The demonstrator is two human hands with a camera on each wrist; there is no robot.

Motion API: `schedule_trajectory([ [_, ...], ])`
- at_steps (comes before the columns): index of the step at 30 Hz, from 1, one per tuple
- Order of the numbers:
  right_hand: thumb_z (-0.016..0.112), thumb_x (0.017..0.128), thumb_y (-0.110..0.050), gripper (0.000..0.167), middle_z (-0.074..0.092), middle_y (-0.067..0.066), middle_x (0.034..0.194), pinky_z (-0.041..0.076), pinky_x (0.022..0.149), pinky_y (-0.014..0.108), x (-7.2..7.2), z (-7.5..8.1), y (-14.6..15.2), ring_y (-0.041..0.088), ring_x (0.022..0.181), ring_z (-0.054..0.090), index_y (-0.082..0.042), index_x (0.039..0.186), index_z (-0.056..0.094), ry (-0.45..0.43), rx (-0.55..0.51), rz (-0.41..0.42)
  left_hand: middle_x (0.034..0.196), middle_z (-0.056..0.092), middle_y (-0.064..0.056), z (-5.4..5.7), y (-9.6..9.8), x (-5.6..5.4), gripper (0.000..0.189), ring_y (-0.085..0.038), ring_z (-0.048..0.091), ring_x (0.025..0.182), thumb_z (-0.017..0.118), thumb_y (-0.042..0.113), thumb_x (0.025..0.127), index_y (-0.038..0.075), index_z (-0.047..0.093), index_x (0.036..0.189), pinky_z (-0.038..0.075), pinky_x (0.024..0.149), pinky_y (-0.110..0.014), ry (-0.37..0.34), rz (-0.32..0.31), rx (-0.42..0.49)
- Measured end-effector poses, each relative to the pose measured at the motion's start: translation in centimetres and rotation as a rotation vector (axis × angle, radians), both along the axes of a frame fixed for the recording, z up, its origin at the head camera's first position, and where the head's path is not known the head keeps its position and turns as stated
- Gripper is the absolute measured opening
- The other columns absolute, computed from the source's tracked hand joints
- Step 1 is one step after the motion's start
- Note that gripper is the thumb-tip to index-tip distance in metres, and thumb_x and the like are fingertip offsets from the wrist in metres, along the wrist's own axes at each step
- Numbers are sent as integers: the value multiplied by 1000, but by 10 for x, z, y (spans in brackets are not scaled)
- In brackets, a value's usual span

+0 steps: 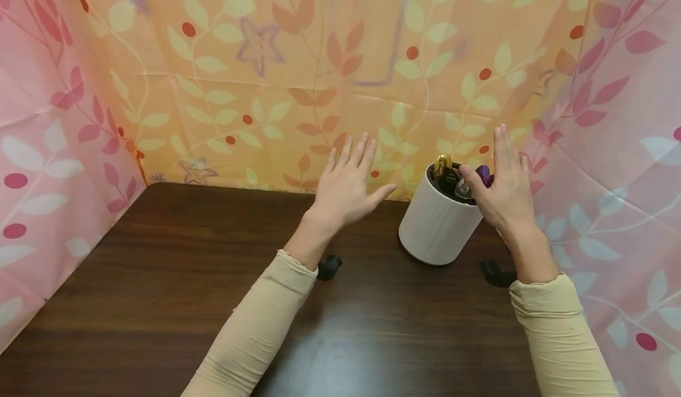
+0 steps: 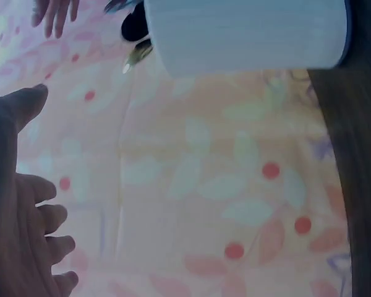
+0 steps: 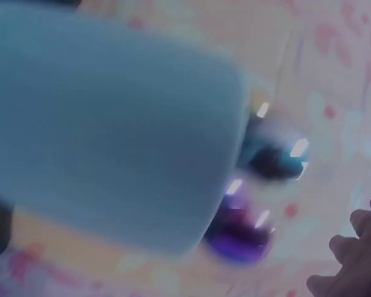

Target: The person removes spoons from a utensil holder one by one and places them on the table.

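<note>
A white round container [image 1: 438, 225] stands upright at the back right of the table, with a dark inside at its top. From its mouth poke shiny rounded ends: a gold one [image 1: 443, 165], a clear or silvery one [image 1: 463, 190] and a purple one [image 1: 485, 174]. What they belong to is hidden inside. My left hand [image 1: 346, 187] is raised to the container's left, fingers straight and thumb out, holding nothing. My right hand [image 1: 508, 193] is up at its right side, fingers straight, the thumb overlapping the container's mouth in the head view. In the right wrist view, the purple end [image 3: 238, 238] appears blurred.
The dark wood table [image 1: 159, 279] runs back to an orange leaf-print cloth [image 1: 239, 90]. Pink cloth [image 1: 628, 178] hangs along the right side, with more on the left. A small black piece [image 1: 330, 267] shows beside the left wrist, another [image 1: 497, 273] beside the right.
</note>
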State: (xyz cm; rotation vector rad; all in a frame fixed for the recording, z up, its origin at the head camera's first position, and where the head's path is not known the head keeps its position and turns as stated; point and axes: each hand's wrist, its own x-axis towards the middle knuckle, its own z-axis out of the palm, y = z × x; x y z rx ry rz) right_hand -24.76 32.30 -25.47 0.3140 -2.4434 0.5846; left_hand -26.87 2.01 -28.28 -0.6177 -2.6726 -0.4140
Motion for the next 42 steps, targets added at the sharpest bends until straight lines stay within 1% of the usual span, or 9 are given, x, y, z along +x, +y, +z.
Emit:
schedule_trajectory([
  [5, 56, 100, -62, 101, -6, 1, 175, -11, 127, 56, -6, -6, 44, 29, 161, -4, -18, 168, -4, -131, 6, -18, 176, 4, -5, 0, 33, -12, 94, -26, 3, 161, 36, 73, 102, 12, 7, 168, 6, 130, -49, -2, -10, -62],
  [9, 58, 102, -54, 100, -10, 2, 174, -11, 126, 59, -9, -15, 69, 33, 160, -7, -16, 168, -7, -209, 15, 9, 176, 5, -5, -5, 57, -20, 94, -25, 5, 161, 34, 73, 103, 11, 7, 168, 7, 130, -48, -27, -30, -96],
  [15, 61, 101, -48, 101, -7, 9, 174, -7, 124, 66, -9, -28, 92, 44, 158, -3, -19, 167, -9, -292, 35, 42, 175, 9, -5, -16, 88, -29, 91, -25, 8, 161, 31, 72, 104, 11, 11, 168, 13, 130, -42, -64, -67, -145],
  [21, 63, 101, -46, 101, -6, 11, 174, 1, 119, 75, -12, -46, 106, 52, 155, -1, -23, 167, -11, -398, 36, 63, 175, 10, -6, -29, 112, -32, 89, -25, 8, 161, 28, 71, 104, 11, 14, 168, 11, 130, -38, -112, -85, -187],
  [25, 60, 104, -46, 94, -3, 19, 173, 5, 117, 79, -18, -53, 106, 56, 154, 4, -22, 168, -4, -436, 34, 95, 175, 11, -6, -36, 121, -34, 90, -25, 10, 161, 25, 73, 104, 10, 14, 168, 9, 130, -37, -130, -83, -176],
  [29, 57, 106, -40, 80, 14, 30, 169, 14, 111, 84, -21, -57, 104, 61, 149, 17, -27, 169, 9, -441, 30, 146, 175, 13, -6, -39, 125, -34, 90, -25, 11, 160, 23, 73, 104, 10, 14, 168, 9, 130, -36, -132, -81, -161],
  [32, 54, 107, -39, 75, 21, 33, 166, 20, 107, 85, -20, -58, 101, 64, 145, 23, -28, 169, 13, -447, 55, 158, 174, 14, -6, -39, 126, -35, 90, -25, 12, 160, 23, 72, 104, 9, 14, 168, 9, 130, -36, -130, -74, -156],
  [38, 51, 108, -45, 76, 23, 34, 165, 24, 105, 85, -17, -55, 96, 67, 140, 29, -26, 169, 11, -462, 111, 98, 174, 15, -7, -39, 129, -35, 89, -25, 13, 160, 24, 71, 105, 8, 14, 167, 9, 130, -36, -135, -74, -136],
  [42, 51, 108, -46, 74, 31, 36, 160, 27, 105, 83, -17, -56, 90, 66, 138, 35, -20, 168, 17, -451, 138, 81, 173, 18, -9, -40, 127, -35, 90, -25, 15, 160, 26, 71, 105, 7, 18, 167, 9, 130, -36, -139, -64, -103],
])
